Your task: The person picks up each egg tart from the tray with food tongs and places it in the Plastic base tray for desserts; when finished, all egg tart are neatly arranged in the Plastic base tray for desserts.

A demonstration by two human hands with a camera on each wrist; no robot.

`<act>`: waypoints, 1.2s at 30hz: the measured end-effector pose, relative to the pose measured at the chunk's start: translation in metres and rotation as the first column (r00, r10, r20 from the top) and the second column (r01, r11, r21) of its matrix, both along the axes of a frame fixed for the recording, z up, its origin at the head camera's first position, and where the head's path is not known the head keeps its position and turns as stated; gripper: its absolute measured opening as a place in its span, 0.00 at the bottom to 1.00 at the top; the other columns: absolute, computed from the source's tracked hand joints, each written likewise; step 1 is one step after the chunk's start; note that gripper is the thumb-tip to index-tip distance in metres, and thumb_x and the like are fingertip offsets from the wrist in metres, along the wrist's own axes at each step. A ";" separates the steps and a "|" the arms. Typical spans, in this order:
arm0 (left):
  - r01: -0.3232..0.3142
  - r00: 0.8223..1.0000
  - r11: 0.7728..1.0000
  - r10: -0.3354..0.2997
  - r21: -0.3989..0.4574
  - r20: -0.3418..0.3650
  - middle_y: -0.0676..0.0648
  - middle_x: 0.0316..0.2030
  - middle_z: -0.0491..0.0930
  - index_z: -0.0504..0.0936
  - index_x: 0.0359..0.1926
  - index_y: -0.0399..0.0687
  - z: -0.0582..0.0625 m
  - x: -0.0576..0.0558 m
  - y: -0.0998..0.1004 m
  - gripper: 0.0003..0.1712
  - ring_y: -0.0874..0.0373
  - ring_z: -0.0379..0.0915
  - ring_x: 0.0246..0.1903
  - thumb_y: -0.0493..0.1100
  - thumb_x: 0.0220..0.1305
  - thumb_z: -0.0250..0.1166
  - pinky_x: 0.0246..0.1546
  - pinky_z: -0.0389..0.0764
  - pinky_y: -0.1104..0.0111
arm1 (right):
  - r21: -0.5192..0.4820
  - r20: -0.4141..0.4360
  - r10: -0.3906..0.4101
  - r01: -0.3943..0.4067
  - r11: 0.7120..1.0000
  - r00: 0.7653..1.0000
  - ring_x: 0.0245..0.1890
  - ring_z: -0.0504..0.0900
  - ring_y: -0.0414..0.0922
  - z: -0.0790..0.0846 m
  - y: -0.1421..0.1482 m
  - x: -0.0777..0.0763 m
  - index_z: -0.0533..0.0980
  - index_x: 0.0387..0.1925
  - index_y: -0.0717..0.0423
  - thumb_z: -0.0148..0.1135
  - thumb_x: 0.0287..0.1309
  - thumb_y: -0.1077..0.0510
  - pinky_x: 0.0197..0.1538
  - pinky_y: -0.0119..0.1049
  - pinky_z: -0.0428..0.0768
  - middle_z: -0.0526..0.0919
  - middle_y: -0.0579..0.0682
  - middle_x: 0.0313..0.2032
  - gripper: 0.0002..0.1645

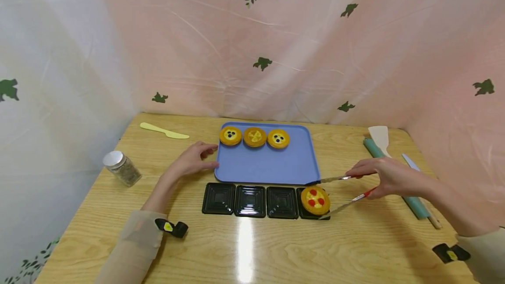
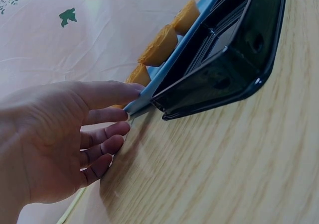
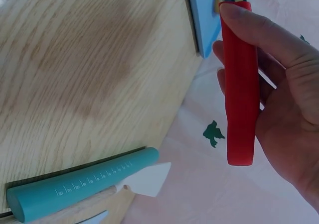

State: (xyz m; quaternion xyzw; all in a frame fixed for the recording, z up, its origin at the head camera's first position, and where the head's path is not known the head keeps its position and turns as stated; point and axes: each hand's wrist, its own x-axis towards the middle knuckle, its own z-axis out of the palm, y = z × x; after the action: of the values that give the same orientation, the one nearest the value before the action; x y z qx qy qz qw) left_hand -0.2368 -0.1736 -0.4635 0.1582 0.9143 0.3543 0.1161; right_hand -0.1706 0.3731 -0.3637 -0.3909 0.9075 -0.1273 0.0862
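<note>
My right hand [image 1: 388, 178] holds a pair of tongs [image 1: 345, 206] by their red handles. The tongs' two arms are spread on either side of a tart with red toppings [image 1: 315, 200], which sits in the rightmost black square mould [image 1: 303, 212]. In the right wrist view a red handle [image 3: 240, 94] lies along the thumb and fingers. My left hand [image 1: 192, 159] is at the left edge of a blue tray [image 1: 264, 165], thumb and fingertips right at its rim. Along the tray's back stand a tart with yellow pieces [image 1: 254, 136] and two tarts with dark berries [image 1: 230, 136].
More black moulds [image 1: 250, 201] stand in a row before the tray. A glass jar [image 1: 122, 168] and a yellow plastic knife [image 1: 163, 130] lie at the left. At the right are a teal rolling pin [image 3: 82, 184], a white spatula [image 1: 379, 138] and a knife [image 1: 410, 162].
</note>
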 end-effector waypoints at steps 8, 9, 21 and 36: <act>0.005 1.000 1.000 -0.005 0.007 0.010 0.36 0.59 0.76 0.72 0.72 0.40 0.002 0.000 0.002 0.40 0.44 0.72 0.56 0.49 0.63 0.73 0.61 0.76 0.50 | -0.051 0.076 -0.005 0.009 0.999 0.997 0.49 0.85 0.35 0.014 0.007 -0.005 0.80 0.63 0.50 0.84 0.45 0.51 0.44 0.27 0.86 0.85 0.50 0.55 0.40; 0.005 1.000 1.000 -0.005 0.007 0.012 0.36 0.59 0.76 0.72 0.72 0.40 0.002 0.000 0.003 0.40 0.44 0.72 0.56 0.50 0.63 0.73 0.61 0.76 0.50 | -0.055 0.076 -0.007 0.011 0.998 0.997 0.49 0.85 0.34 0.016 0.007 -0.007 0.79 0.63 0.51 0.84 0.45 0.51 0.44 0.27 0.86 0.85 0.50 0.55 0.40; -0.005 1.000 1.000 0.005 -0.001 0.030 0.36 0.59 0.76 0.71 0.73 0.40 0.005 0.000 0.004 0.40 0.44 0.72 0.55 0.50 0.63 0.73 0.59 0.76 0.52 | -0.069 0.092 -0.104 0.111 0.991 0.990 0.49 0.87 0.42 0.036 -0.011 -0.046 0.80 0.63 0.49 0.83 0.45 0.48 0.46 0.30 0.86 0.87 0.46 0.54 0.40; 0.000 0.999 1.000 0.000 0.001 0.036 0.35 0.60 0.76 0.70 0.73 0.40 0.006 -0.001 0.004 0.41 0.42 0.72 0.56 0.50 0.64 0.72 0.60 0.76 0.50 | -0.004 0.208 -0.234 0.240 0.971 0.950 0.47 0.83 0.46 0.029 -0.052 -0.134 0.78 0.65 0.55 0.82 0.48 0.52 0.44 0.35 0.82 0.86 0.56 0.56 0.41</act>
State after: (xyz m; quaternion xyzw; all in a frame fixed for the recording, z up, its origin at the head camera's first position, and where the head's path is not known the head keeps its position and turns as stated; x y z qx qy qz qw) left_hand -0.2376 -0.1700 -0.4580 0.1517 0.9118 0.3577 0.1326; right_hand -0.3043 0.3212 -0.3343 -0.2653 0.9320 -0.1899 0.1578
